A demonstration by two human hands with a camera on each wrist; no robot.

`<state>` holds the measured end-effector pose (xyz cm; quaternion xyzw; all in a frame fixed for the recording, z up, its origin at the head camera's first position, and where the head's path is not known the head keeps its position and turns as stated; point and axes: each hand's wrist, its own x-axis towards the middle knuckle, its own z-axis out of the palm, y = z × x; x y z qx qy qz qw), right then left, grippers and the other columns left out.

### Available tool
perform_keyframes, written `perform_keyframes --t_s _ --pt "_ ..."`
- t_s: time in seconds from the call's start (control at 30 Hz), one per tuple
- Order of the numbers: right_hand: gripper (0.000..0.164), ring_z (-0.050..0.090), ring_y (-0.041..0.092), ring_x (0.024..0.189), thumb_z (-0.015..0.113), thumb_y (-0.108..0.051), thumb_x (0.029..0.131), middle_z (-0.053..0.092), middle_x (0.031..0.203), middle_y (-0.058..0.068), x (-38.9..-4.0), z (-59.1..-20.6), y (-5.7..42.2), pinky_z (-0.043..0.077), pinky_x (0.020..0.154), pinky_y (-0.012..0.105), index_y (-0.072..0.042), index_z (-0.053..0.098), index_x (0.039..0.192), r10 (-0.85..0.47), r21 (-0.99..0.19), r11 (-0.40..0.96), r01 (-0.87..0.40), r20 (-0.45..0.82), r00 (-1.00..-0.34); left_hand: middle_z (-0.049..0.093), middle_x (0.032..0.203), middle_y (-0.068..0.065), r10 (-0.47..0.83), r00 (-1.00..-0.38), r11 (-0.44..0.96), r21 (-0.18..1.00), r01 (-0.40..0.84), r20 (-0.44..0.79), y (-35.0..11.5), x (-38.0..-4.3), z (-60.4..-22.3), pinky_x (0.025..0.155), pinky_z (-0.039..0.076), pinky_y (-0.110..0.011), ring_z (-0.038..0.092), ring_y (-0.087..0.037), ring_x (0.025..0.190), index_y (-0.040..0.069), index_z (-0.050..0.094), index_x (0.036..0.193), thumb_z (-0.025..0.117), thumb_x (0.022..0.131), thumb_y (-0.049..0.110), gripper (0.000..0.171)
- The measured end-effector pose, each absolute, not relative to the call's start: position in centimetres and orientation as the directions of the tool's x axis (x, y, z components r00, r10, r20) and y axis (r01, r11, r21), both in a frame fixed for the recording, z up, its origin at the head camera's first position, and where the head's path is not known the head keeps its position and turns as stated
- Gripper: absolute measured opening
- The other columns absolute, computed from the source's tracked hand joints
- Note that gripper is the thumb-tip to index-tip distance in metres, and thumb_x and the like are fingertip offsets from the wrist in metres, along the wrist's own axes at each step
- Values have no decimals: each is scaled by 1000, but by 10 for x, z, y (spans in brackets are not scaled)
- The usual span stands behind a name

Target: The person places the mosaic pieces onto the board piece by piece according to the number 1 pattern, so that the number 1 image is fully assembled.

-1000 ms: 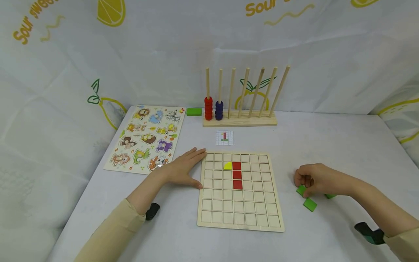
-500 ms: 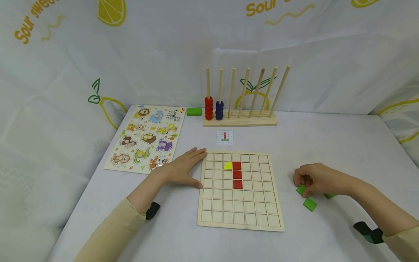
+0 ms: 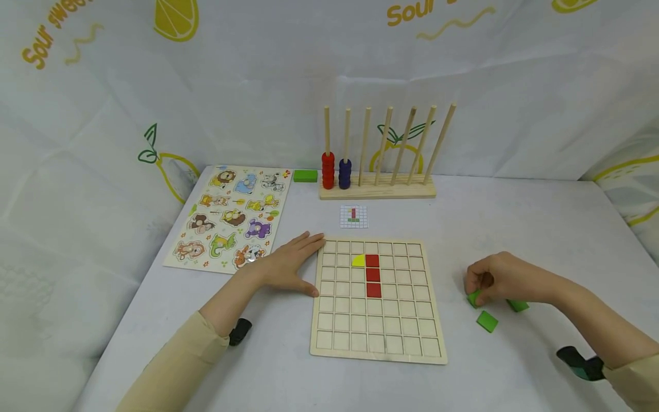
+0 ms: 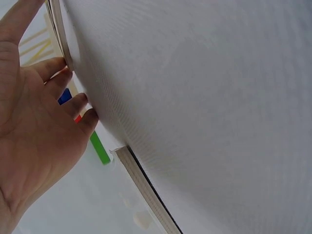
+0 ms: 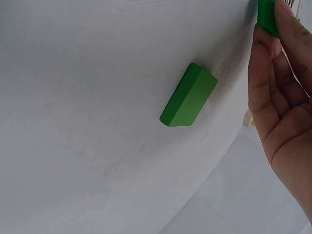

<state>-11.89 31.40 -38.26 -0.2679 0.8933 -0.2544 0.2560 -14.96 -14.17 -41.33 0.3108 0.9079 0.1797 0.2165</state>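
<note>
A wooden grid board point(image 3: 376, 355) lies in the middle of the table, bearing a yellow quarter-circle tile point(image 3: 359, 261) and a column of red square tiles point(image 3: 373, 275). My left hand point(image 3: 288, 266) rests at the board's left edge, fingers and thumb spread. In the left wrist view its palm point(image 4: 44, 131) shows, fingertips along the board's edge. Right of the board my right hand point(image 3: 507, 278) pinches a green square tile point(image 5: 266, 18) between thumb and finger. Two more green tiles lie close by: one loose tile point(image 3: 487, 321) nearer me, another tile point(image 3: 517, 305) under the wrist side.
A small pattern card point(image 3: 353, 217) lies beyond the board. Behind it stands a wooden peg rack point(image 3: 378, 193) with red and dark blue beads on two pegs. A green block point(image 3: 305, 176) sits left of the rack, beside an animal puzzle board point(image 3: 226, 220).
My right hand has lifted slightly and shifted a little right, with the pinched green tile tilting; more of the tile under the wrist shows. The left hand has stayed in place.
</note>
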Motion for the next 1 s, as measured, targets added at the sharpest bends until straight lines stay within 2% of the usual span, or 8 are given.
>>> perform_keyframes --t_s 0.3,0.57,0.73,1.0 --pt "19 54 -4 68 82 -20 77 63 76 -14 -122 -378 306 50 60 18 -26 65 83 -599 -577 727 -371 -272 -753 10 169 1 631 -718 752 456 476 -292 -142 -149 -413 129 15 -51 4 -31 158 14 18 159 77 78 56 109" --pt "19 45 -3 64 82 -22 78 53 69 -14 -123 -378 289 42 55 18 -26 64 82 -562 -565 740 -366 -221 -797 9 170 1 629 -720 755 452 475 -294 -142 -150 -412 129 15 -51 3 -30 158 15 17 160 77 78 57 110" --pt "19 49 -2 64 82 -23 79 59 72 -11 -124 -378 277 44 57 18 -22 64 83 -556 -595 717 -363 -175 -812 10 169 0 634 -718 749 461 476 -288 -142 -149 -411 128 15 -52 3 -31 158 14 18 159 77 77 57 110" --pt "18 51 0 63 80 -21 81 56 70 -10 -124 -381 249 44 59 18 -21 63 84 -564 -661 668 -341 -151 -812 10 169 1 633 -716 750 460 475 -294 -142 -149 -413 129 15 -51 3 -30 158 15 17 160 77 78 57 110"
